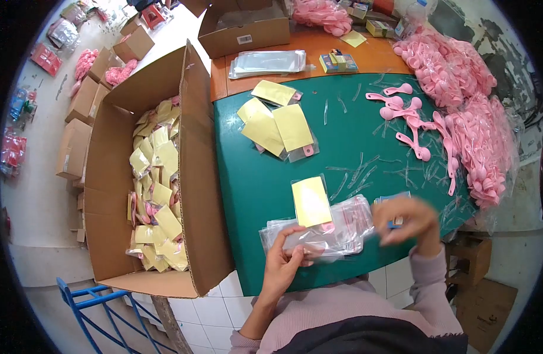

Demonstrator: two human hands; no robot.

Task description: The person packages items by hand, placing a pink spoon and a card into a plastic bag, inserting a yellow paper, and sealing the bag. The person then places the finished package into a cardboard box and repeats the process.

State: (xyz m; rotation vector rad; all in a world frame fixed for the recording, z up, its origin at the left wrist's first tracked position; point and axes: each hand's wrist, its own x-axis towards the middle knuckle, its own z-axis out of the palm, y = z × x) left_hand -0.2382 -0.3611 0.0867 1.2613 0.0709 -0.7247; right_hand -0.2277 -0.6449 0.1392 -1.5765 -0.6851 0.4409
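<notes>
My left hand (285, 258) pinches the lower left part of a stack of clear plastic bags (345, 227) at the table's front edge. On that stack lies a packed bag with a yellow card (311, 202) and a bit of pink at its lower end. My right hand (402, 219) is blurred, to the right of the stack and over a small pile of blue printed cards (395, 223); its fingers are smeared by motion. Farther back on the green table are several packed bags with yellow cards (294, 127). Loose pink spoons (414, 121) lie at the right.
A tall cardboard box (205, 177) full of yellow-carded bags stands left of the table (236, 206). Big bags of pink spoons (481, 147) line the right edge. Behind are clear sleeves (268, 62), a card bundle (339, 62) and an open carton (244, 39). Plastic strips lie scattered.
</notes>
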